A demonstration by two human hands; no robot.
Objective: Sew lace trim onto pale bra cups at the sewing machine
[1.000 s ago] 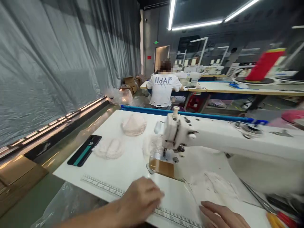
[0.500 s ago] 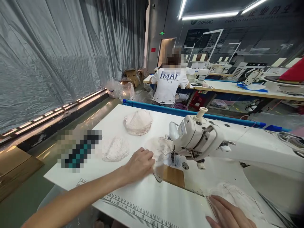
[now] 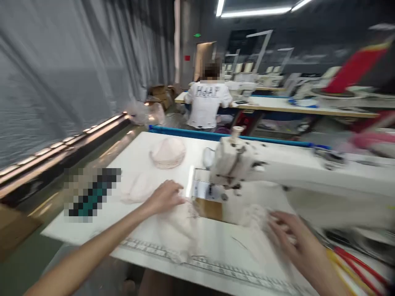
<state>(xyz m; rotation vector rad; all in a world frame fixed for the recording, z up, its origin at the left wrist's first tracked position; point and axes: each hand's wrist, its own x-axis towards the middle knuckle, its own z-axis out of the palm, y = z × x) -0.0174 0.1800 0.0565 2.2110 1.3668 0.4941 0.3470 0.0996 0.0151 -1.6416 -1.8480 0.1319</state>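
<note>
My left hand (image 3: 166, 196) is above the white table, left of the sewing machine's needle area. Its fingers look stretched and slightly apart, though motion blurs them. Just below it a pale lacy fabric piece (image 3: 179, 230) lies toward the front edge, out from under the needle. My right hand (image 3: 286, 234), fingers curled, grips another pale lacy fabric piece (image 3: 257, 224) to the right of the needle. The white sewing machine (image 3: 231, 160) stands between and beyond my hands; no fabric shows under its needle.
A stack of pale cup-shaped pieces (image 3: 168, 153) sits at the back left, with another pale piece (image 3: 138, 187) nearer. A printed ruler (image 3: 216, 265) runs along the front edge. Red and yellow handles (image 3: 354, 263) lie at right. A person in a white shirt (image 3: 208, 105) sits ahead.
The fabric by the needle has come out toward the front edge. My left hand has shifted left and loosened. My right hand has lifted the right-hand fabric. The view has swung right.
</note>
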